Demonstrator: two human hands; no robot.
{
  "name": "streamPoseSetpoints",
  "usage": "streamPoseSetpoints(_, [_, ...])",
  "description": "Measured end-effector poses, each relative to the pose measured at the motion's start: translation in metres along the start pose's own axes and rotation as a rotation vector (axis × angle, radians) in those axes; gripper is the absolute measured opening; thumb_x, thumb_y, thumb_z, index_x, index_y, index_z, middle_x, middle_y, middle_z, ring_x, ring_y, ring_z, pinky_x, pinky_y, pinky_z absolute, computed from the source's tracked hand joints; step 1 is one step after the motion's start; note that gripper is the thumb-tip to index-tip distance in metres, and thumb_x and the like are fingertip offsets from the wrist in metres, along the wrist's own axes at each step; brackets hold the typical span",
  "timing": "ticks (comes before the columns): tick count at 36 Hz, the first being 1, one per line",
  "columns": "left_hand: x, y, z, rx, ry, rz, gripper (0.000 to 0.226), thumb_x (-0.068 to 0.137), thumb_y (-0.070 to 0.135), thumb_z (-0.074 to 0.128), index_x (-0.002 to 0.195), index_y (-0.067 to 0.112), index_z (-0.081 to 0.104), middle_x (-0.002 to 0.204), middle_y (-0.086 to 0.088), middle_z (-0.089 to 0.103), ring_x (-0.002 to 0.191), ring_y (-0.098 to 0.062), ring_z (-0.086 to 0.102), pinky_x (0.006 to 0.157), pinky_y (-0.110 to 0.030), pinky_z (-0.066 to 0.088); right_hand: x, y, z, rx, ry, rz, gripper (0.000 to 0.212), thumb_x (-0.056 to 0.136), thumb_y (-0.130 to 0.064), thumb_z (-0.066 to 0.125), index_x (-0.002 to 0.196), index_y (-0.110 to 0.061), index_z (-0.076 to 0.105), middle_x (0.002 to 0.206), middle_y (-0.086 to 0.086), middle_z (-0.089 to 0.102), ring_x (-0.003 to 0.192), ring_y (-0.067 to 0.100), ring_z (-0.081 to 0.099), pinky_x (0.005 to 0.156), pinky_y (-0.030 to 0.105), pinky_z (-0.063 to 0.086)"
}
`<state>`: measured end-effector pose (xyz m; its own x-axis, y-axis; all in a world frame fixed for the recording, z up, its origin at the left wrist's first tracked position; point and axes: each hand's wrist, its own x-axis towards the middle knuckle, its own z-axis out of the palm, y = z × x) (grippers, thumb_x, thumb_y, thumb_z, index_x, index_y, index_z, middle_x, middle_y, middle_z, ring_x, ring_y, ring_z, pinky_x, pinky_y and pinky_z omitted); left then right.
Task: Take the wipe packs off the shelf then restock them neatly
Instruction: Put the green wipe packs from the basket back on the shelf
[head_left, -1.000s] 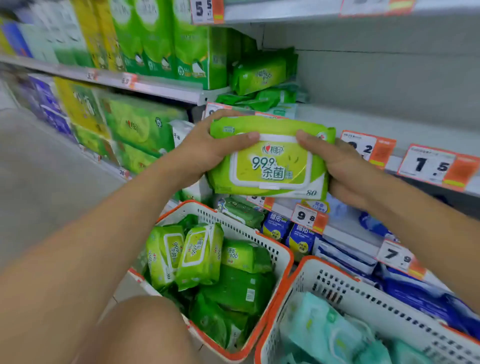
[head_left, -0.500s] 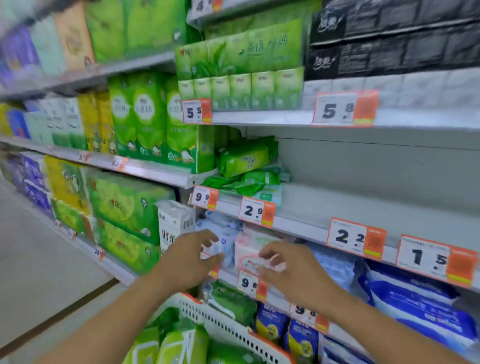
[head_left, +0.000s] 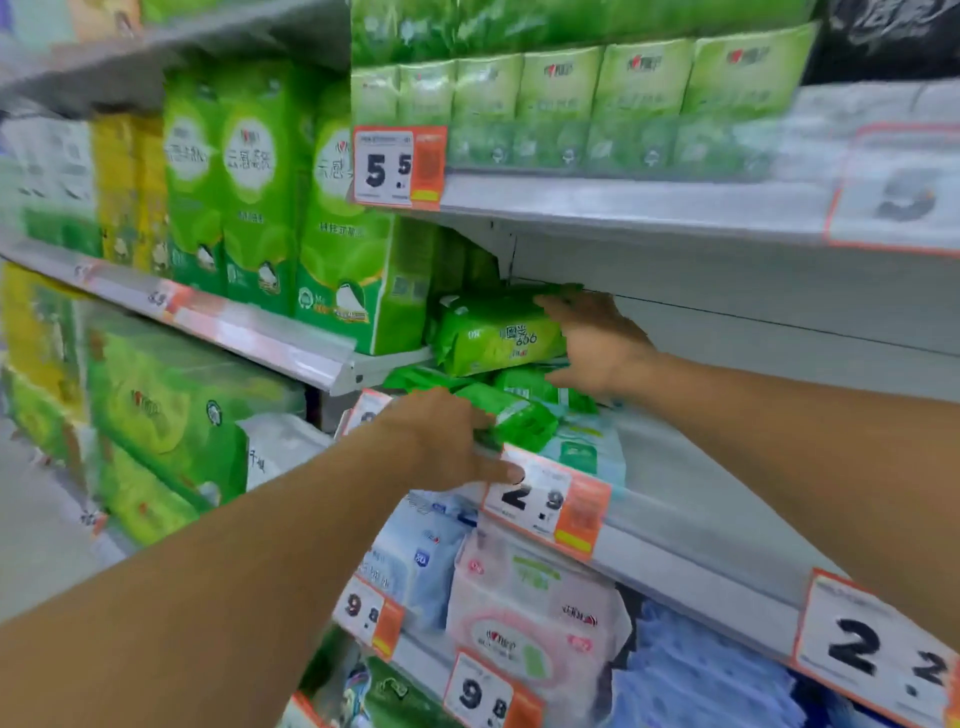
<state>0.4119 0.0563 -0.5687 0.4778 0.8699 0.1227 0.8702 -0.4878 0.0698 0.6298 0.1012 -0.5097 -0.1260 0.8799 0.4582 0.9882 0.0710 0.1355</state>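
Note:
A pile of green wipe packs lies at the left end of the middle shelf (head_left: 701, 499). The top green wipe pack (head_left: 498, 335) rests tilted on the pile. My right hand (head_left: 597, 345) grips its right end, fingers over the top and thumb below. Lower down, a small green pack (head_left: 519, 423) sits at the shelf's front edge. My left hand (head_left: 447, 439) has its fingers curled over that pack, and its thumb lies along the price rail by the 2.9 tag (head_left: 545, 501). More flat green packs (head_left: 426, 376) lie under the top one.
Tall green tissue bundles (head_left: 343, 260) stand just left of the pile. A row of small green packets (head_left: 561, 104) lines the shelf above. Pink (head_left: 530, 613) and blue (head_left: 421, 556) wipe packs fill the shelf below. A pale teal pack (head_left: 582, 452) lies under the green ones.
Both hands have risen from the lower shelf to the green pile on the middle shelf. The large lime pack held a second ago is out of my hands and out of view.

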Motion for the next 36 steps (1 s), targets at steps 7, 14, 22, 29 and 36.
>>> streamPoseSetpoints(7, [0.018, -0.01, -0.004, -0.119, 0.051, 0.023, 0.099, 0.048, 0.091, 0.063, 0.131, 0.037, 0.061, 0.112, 0.01, 0.067, 0.121, -0.019, 0.054, 0.103, -0.036, 0.046, 0.053, -0.049, 0.054, -0.298, 0.163, -0.169, 0.117, 0.061, -0.047, 0.085, 0.155, -0.024, 0.019, 0.149, 0.013, 0.036, 0.139, 0.035, 0.034, 0.109, 0.051, 0.036])
streamPoseSetpoints(14, [0.021, -0.019, 0.012, -0.255, 0.195, 0.044, 0.093, 0.047, 0.087, 0.07, 0.126, 0.037, 0.066, 0.11, 0.015, 0.068, 0.113, -0.014, 0.057, 0.098, -0.031, 0.047, 0.085, -0.041, 0.076, -0.281, 0.283, -0.193, 0.105, 0.06, -0.041, 0.085, 0.145, -0.022, 0.026, 0.134, 0.016, 0.052, 0.118, 0.04, 0.054, 0.099, 0.049, 0.044])
streamPoseSetpoints(22, [0.019, -0.017, 0.006, -0.226, 0.156, 0.036, 0.11, 0.035, 0.093, 0.061, 0.129, 0.036, 0.063, 0.119, 0.013, 0.067, 0.117, -0.015, 0.056, 0.102, -0.035, 0.047, 0.024, -0.023, 0.016, 0.048, 0.275, -0.272, 0.087, 0.064, -0.04, 0.082, 0.139, -0.023, 0.043, 0.122, 0.011, 0.064, 0.105, 0.037, 0.063, 0.082, 0.042, 0.053])
streamPoseSetpoints(29, [-0.008, -0.008, 0.012, -0.414, 0.246, 0.015, 0.073, 0.055, 0.073, 0.078, 0.113, 0.03, 0.071, 0.101, 0.01, 0.072, 0.101, -0.013, 0.064, 0.083, -0.022, 0.048, -0.091, -0.028, -0.038, 0.242, 0.424, -0.38, 0.085, 0.06, -0.041, 0.077, 0.135, -0.013, 0.048, 0.125, 0.009, 0.062, 0.108, 0.031, 0.06, 0.087, 0.036, 0.047])
streamPoseSetpoints(36, [-0.119, -0.019, 0.0, -0.939, 0.637, 0.167, 0.125, 0.039, 0.051, 0.098, 0.144, 0.041, 0.03, 0.15, 0.007, 0.041, 0.134, 0.001, 0.043, 0.106, -0.017, 0.039, -0.197, -0.058, -0.114, 0.414, 0.189, -0.395, 0.088, 0.056, -0.04, 0.09, 0.132, -0.02, 0.049, 0.117, -0.005, 0.063, 0.101, 0.012, 0.06, 0.083, 0.031, 0.047])
